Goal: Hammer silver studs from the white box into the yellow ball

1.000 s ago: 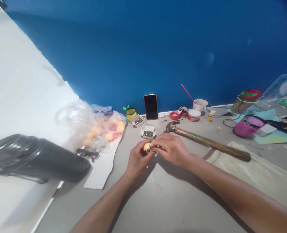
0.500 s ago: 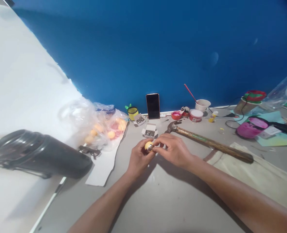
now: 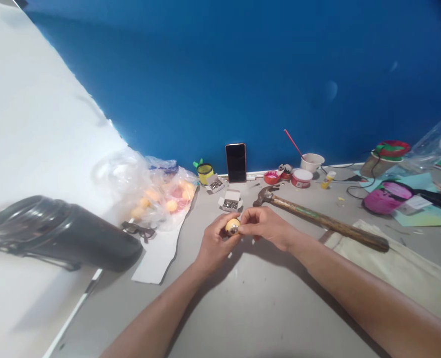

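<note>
My left hand (image 3: 219,241) is closed around a small yellow-orange ball (image 3: 231,224) that looks like a table tennis ball. Shiny silver metal pieces, like thumbtack heads, cover part of its side facing me. At the ball's right side, my right hand (image 3: 267,227) has thumb and forefinger pinched together against it; whatever lies between those fingertips is too small to make out. Just beyond my hands stands an open white box (image 3: 230,203) of small shiny metal pieces, with a second such box (image 3: 215,184) behind it.
A claw hammer (image 3: 317,219) lies right of my hands, its handle over a pale cloth (image 3: 395,268). Plastic bags with several orange balls (image 3: 171,206) lie left, near a dark bottle (image 3: 67,233). A phone (image 3: 236,163) leans on the wall near a white cup (image 3: 312,161).
The ball has turned slightly in my left hand, its silver pieces facing me more. My right fingers have curled in closer at its side. Both hands have shifted slightly right.
</note>
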A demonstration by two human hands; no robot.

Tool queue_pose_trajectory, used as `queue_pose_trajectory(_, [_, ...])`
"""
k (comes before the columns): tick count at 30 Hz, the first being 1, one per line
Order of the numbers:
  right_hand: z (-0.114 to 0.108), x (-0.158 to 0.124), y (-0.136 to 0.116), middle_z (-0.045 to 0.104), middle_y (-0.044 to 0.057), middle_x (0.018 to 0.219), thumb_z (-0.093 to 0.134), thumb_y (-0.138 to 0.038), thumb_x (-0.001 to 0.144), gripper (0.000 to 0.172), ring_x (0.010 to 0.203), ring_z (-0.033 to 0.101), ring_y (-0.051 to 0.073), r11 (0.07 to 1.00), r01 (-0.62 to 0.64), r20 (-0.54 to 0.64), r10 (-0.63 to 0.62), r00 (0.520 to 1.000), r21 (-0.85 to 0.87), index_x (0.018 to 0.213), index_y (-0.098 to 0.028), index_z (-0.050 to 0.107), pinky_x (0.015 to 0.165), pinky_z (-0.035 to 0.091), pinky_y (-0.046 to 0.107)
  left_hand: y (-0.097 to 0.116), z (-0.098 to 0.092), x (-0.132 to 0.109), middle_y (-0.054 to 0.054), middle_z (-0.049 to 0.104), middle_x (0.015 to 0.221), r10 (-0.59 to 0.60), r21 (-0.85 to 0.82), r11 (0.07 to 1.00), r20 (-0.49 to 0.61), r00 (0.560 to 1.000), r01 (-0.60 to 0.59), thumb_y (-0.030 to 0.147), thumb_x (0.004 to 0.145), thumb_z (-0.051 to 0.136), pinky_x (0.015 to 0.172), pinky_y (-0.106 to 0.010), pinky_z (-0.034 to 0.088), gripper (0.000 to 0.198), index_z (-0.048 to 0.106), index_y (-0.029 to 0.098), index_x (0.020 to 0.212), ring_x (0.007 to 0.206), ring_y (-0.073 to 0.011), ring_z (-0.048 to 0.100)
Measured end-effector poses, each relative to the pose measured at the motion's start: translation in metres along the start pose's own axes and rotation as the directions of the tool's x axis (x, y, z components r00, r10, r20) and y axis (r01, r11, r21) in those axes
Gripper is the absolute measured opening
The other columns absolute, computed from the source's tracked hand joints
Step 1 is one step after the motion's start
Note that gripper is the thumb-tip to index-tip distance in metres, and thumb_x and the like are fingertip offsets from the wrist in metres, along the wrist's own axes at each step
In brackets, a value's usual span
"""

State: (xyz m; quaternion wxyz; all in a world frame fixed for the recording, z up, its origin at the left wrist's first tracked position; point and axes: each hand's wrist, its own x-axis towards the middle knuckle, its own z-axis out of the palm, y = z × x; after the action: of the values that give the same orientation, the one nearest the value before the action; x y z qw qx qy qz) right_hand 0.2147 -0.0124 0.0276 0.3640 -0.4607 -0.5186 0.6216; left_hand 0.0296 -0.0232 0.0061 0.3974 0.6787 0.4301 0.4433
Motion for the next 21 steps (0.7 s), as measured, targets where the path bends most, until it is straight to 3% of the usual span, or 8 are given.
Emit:
queue_pose_trajectory(9, [0.001,0.004,0.006,0.064,-0.001,0.066,0.085,-0.036,0.063,0.031,0.065,0.054,0.012,0.999,-0.043,-0.008,0.043,0.999,0.002,0.074,-0.018,0.062,0.051,0.038,0.021,0.002,-0.001,-0.001,-0.009,0.071,0.12,-0.04,-0.021,0.999,0.097,0.995,0.043,0.022,0.082,0.071,0.087,-0.031,0.052,0.044,0.071,0.019,0.125,0.105,-0.0231,0.065])
queue_pose_trajectory(13, [-0.004,0.004,0.003,0.063,-0.001,0.069,0.083,-0.038,0.067,0.029,0.064,0.053,0.012,1.0,-0.004,0.028,0.005,1.0,-0.023,0.078,-0.018,0.065,0.053,0.04,0.023,0.004,-0.003,0.0,-0.008,0.072,0.111,-0.184,-0.099,0.976,0.118,0.976,0.196,0.027,0.082,0.072,0.076,-0.029,0.052,0.055,0.063,0.017,0.136,0.088,-0.019,0.065])
queue_pose_trajectory(17, [-0.007,-0.001,-0.005,0.066,0.0,0.078,0.075,-0.029,0.075,0.021,0.07,0.056,0.014,0.959,0.173,0.046,-0.167,0.985,-0.224,0.093,-0.019,0.072,0.062,0.045,0.026,0.008,-0.006,0.003,-0.005,0.069,0.1,-0.24,-0.166,0.951,0.137,0.961,0.261,0.035,0.082,0.075,0.066,-0.026,0.048,0.067,0.055,0.018,0.143,0.075,-0.014,0.06])
queue_pose_trajectory(21, [-0.007,-0.005,-0.006,0.068,0.004,0.11,0.072,-0.017,0.077,0.037,0.09,0.061,0.018,0.778,0.393,0.095,-0.401,0.911,-0.49,0.113,-0.024,0.072,0.076,0.05,0.03,0.009,-0.009,0.004,-0.005,0.067,0.104,-0.244,-0.242,0.925,0.218,0.945,0.294,0.034,0.083,0.072,0.063,-0.025,0.045,0.072,0.046,0.022,0.149,0.073,-0.0124,0.056])
